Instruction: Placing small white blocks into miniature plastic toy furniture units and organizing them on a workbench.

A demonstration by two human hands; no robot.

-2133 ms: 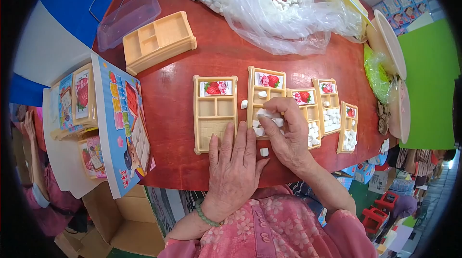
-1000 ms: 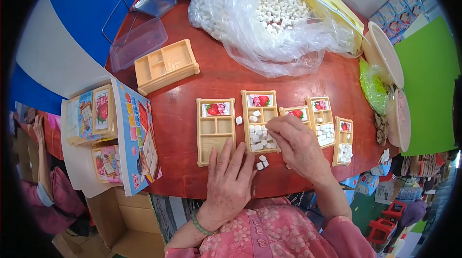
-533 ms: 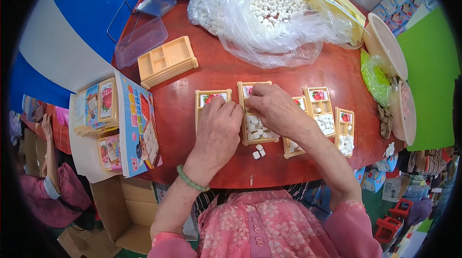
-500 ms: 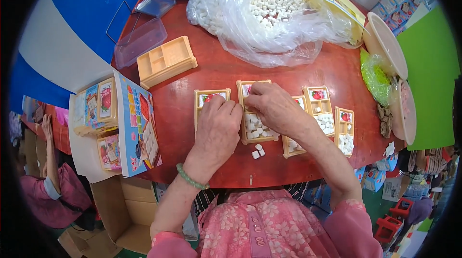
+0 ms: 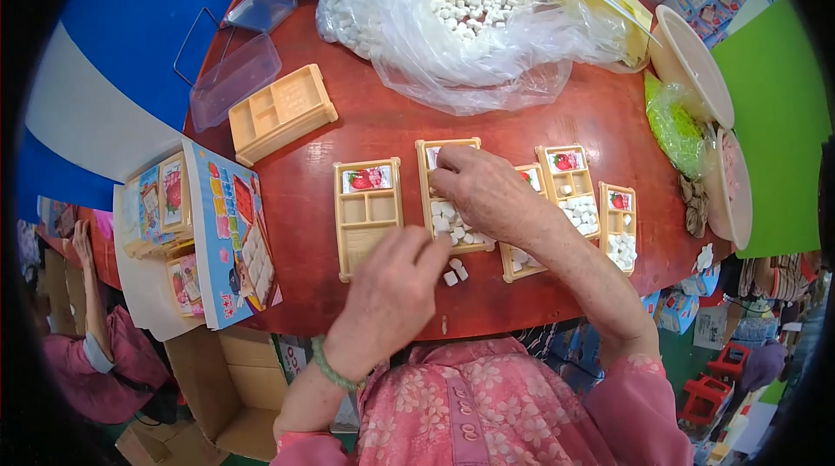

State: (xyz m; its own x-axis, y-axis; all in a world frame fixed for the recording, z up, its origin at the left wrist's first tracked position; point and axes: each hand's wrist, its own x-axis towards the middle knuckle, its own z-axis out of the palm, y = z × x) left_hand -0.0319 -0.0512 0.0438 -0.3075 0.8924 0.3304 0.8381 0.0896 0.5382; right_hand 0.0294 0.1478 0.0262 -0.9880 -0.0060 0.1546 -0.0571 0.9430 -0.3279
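Note:
My left hand (image 5: 396, 288), smeared by motion, hangs over the front edge of the leftmost tan tray (image 5: 342, 262); its fingertips point at loose white marshmallow-like pieces (image 5: 457, 272) on the table. That tray has a strawberry-print packet (image 5: 366, 178) at its far end and bare lower compartments. Over the neighbouring tray (image 5: 424, 153) my right hand (image 5: 491, 192) is closed, fingers bent down into the upper compartments; whatever they hold is hidden. White pieces (image 5: 445, 218) fill its near compartment. Under my right forearm lies another tray (image 5: 522, 272), partly covered.
Two more filled trays (image 5: 570, 181) (image 5: 619, 236) stand at the right. Farther back are a stack of tan trays (image 5: 283, 114) and a plastic bag (image 5: 483, 75) of white pieces. Basins (image 5: 696, 66) line the right edge; a display box (image 5: 230, 236) stands left. Another person's arm (image 5: 97, 318) shows far left.
My left hand has pulled back from the leftmost tray toward the loose pieces, uncovering its packet and compartments. My right hand stays over the second tray. The whole view has shifted slightly.

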